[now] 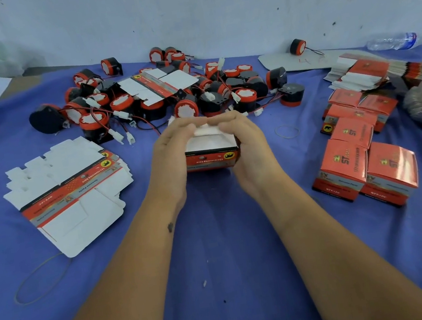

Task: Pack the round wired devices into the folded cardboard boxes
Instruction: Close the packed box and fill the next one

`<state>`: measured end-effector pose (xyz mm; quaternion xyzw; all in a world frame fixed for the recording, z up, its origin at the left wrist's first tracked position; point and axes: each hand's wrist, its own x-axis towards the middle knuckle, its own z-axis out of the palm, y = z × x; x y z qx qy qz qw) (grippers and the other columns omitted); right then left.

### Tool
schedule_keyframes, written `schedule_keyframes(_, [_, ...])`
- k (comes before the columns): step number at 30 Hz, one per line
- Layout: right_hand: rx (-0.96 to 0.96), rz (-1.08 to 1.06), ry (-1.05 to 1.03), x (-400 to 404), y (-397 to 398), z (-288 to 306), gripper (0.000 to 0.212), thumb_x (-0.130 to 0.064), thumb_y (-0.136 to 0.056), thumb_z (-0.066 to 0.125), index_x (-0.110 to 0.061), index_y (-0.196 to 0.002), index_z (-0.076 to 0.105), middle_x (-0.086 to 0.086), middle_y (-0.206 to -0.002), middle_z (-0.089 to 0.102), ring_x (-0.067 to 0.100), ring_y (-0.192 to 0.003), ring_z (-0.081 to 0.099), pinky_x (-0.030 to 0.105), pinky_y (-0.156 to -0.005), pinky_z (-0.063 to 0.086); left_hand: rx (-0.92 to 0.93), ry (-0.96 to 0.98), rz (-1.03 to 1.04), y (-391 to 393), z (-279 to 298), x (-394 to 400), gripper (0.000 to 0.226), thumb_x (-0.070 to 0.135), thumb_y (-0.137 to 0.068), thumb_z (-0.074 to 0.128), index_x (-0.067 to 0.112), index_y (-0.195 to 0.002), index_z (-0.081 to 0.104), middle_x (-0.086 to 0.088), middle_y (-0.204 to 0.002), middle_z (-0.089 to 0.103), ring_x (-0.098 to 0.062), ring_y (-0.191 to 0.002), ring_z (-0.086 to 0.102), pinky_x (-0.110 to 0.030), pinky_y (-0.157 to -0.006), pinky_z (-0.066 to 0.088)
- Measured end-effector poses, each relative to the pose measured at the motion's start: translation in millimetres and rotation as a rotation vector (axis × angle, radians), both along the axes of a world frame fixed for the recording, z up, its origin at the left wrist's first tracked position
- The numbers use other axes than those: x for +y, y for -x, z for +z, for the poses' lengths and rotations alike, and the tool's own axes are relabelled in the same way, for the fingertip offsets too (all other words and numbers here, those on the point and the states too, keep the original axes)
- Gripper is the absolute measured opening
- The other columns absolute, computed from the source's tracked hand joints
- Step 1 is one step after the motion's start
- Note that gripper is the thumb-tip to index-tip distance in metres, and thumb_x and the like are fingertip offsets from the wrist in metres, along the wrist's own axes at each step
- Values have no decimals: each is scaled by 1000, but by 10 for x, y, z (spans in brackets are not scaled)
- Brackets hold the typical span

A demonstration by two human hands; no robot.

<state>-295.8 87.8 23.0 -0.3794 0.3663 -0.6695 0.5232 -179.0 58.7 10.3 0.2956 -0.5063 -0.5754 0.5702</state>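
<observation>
In the head view, both hands grip one red cardboard box [211, 151] at the middle of the blue desk [221, 268] — the left hand [168, 161] curls around its left side, the right hand [246, 148] around its right, fingertips meeting over the white top flaps. The pile of round wired devices [156, 99] lies just beyond. Flat boxes [68, 188] lie at left, closed boxes [365, 163] at right.

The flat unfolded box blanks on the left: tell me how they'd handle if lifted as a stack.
The stack of box blanks is thin card, so probably light and bendy. The sheets already lie fanned, so they would likely slide apart.
</observation>
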Motion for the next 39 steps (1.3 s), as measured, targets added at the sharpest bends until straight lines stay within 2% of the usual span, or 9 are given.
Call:
schedule_keyframes(9, [345,-181,-14,30,-38,24,41,10,-84,52,-26,-100,63,-3,-93,66,8,-77,66,24,-59,54,-154,52,131,13,10,15,48,-8,-89,48,31,-115,61,-4,-116,67,-16,-98,67,-23,-68,56])
schedule_keyframes(12, [433,-243,-39,45,-69,9,19,-8,-89,54,-26,-91,62,-7,-91,63,8,-83,62,25,-64,52,-111,-9,116,12,10,16,34,8,-96,49,36,-105,65,3,-110,69,-8,-90,68,-20,-66,54])
schedule_keyframes(16, [997,-415,-122,49,-52,-65,20,-47,-92,42,-34,-80,50,-7,-98,48,18,-99,46,36,-80,40,-44,-121,52,-1,30,11,30,33,-105,36,35,-100,65,16,-85,74,1,-78,68,-14,-63,51])
schedule_keyframes(22, [350,-276,58,71,-61,82,12,-27,-88,54,-25,-89,66,-16,-83,63,6,-83,57,27,-72,48,-220,143,111,-54,31,40,50,41,-101,36,37,-149,25,15,-156,27,1,-142,27,-21,-114,27])
schedule_keyframes(27, [508,-237,51,85,-16,3,26,8,-84,50,-14,-91,62,17,-94,61,13,-74,58,26,-66,49,-478,18,196,-105,25,-38,85,37,-94,62,24,-158,7,7,-158,19,-9,-146,18,-30,-118,22])
schedule_keyframes(30, [561,-260,87,61,-56,-20,30,10,-78,49,-18,-85,58,7,-91,56,13,-79,52,27,-67,44,-452,59,129,-124,-10,-36,113,31,-79,81,26,-158,1,23,-134,43,1,-125,45,-12,-98,42])
schedule_keyframes(33, [930,-486,244,43,-54,-72,33,14,-70,51,-15,-84,62,5,-123,50,8,-113,47,23,-89,43,-468,269,212,-160,-86,-46,116,33,-66,89,37,-154,13,46,-122,45,16,-115,48,-14,-96,46])
schedule_keyframes(36, [1337,-541,367,34,-30,-96,40,9,-63,46,-9,-89,71,5,-118,63,31,-118,50,46,-96,38,-530,319,137,-156,-135,-74,120,23,-67,89,42,-154,8,26,-123,52,3,-113,54,-30,-96,52])
schedule_keyframes(39, [1854,-431,176,36,-59,-118,32,-5,-73,54,-24,-94,69,-12,-119,62,27,-142,22,46,-110,-2,-590,296,70,-163,-229,-127,121,9,-71,85,42,-154,3,23,-114,51,4,-104,56,-26,-92,53])
